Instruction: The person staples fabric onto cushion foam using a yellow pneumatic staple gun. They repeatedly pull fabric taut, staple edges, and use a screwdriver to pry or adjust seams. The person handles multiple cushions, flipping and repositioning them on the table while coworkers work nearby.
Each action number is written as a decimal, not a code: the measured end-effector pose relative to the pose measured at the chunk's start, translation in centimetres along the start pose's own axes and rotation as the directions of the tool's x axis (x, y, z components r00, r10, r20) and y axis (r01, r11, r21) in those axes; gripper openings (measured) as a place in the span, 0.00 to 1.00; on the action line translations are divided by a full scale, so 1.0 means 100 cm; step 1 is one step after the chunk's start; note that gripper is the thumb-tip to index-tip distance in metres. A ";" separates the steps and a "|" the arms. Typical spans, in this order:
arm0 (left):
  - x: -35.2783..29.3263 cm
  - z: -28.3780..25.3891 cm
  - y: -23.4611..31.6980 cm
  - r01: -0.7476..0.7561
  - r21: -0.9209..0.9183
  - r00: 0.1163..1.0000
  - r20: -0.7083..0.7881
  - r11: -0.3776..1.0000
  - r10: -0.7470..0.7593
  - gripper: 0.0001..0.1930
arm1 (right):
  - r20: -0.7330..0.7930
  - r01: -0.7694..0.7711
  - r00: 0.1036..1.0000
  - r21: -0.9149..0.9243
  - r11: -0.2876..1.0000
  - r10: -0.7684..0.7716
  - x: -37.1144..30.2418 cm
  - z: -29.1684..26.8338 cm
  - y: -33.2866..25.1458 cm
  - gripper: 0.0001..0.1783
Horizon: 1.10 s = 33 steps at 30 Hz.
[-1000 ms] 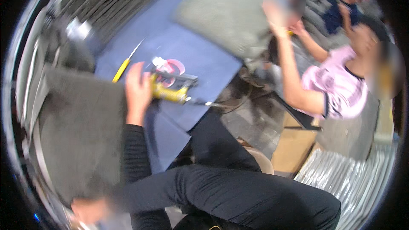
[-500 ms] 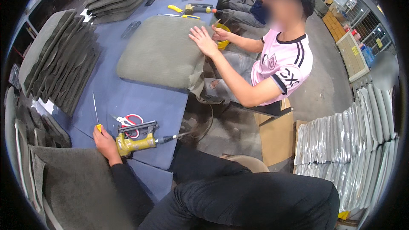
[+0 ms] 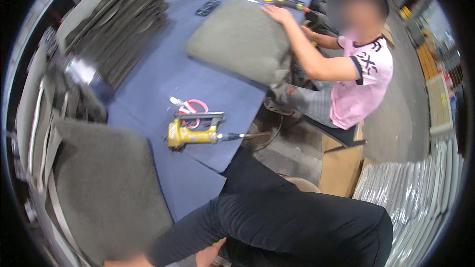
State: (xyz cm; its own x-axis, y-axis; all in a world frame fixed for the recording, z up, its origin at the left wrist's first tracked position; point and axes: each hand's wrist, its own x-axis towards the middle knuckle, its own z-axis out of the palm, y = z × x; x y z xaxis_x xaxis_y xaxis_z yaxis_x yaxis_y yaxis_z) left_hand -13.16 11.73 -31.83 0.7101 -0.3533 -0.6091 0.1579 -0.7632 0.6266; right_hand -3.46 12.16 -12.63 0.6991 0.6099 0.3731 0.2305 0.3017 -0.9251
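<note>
At the bottom edge, a blurred patch of skin (image 3: 129,261) beyond a black sleeve appears to be my left hand, resting by the grey padded panel (image 3: 106,178). Its fingers are smeared and cut off, so any hold is hidden. Another patch of skin (image 3: 210,253) shows beneath my black clothing; whether it is my right hand or a foot cannot be told. On the blue table (image 3: 143,86) lies a yellow pneumatic staple gun (image 3: 195,133) with its air hose fitting toward the right. Scissors (image 3: 198,106) with red-and-white handles lie partly behind it.
A co-worker in a pink shirt (image 3: 363,89) sits to the right, one hand on a grey cushion (image 3: 237,42). Stacked grey covers (image 3: 118,29) stand at the left. Plastic-wrapped panels (image 3: 405,183) are piled at the right, near flat cardboard (image 3: 341,170). Another staple gun (image 3: 288,2) lies farther back.
My left hand has left the spot beside the staple gun and drawn back to the lower edge. The thin-shafted, yellow-handled tool it held is out of sight. The view has shifted.
</note>
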 end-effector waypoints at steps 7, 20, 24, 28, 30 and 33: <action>-0.177 0.026 -0.126 0.453 -0.217 0.784 -0.365 0.865 -0.502 0.07 | -0.273 0.244 0.933 0.000 0.970 -0.235 -0.023 0.025 0.011 0.35; -0.323 -0.091 -0.130 -0.526 -0.046 0.025 -0.999 0.849 -0.039 0.28 | 0.006 0.025 1.000 0.177 0.984 -0.026 -0.088 -0.023 -0.037 0.39; -0.239 -0.095 0.005 -0.608 0.194 -0.018 -0.973 0.770 0.231 0.45 | 0.140 -0.141 0.984 0.266 0.954 0.107 -0.127 -0.043 -0.048 0.37; -0.237 -0.094 0.030 -0.739 0.150 0.012 -0.972 0.657 0.234 0.42 | 0.179 -0.134 0.982 0.418 0.899 0.063 -0.152 -0.048 -0.064 0.16; -0.228 -0.092 0.035 -0.844 0.118 -0.012 -0.980 0.523 0.201 0.40 | 0.178 -0.120 0.983 0.412 0.903 0.049 -0.159 -0.048 -0.061 0.15; -0.233 -0.094 0.052 -0.882 0.150 -0.072 -0.980 0.446 0.187 0.35 | 0.121 -0.158 0.986 0.457 0.875 0.115 -0.165 -0.048 -0.071 0.17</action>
State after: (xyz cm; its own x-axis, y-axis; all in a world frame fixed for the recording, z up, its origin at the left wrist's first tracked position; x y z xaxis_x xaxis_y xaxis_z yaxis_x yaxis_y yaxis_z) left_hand -22.47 21.12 -9.82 0.6507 0.4131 0.6372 -0.6588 -0.1101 0.7442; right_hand -13.34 -3.58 -12.57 0.6341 0.7244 0.2703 -0.2180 0.5029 -0.8364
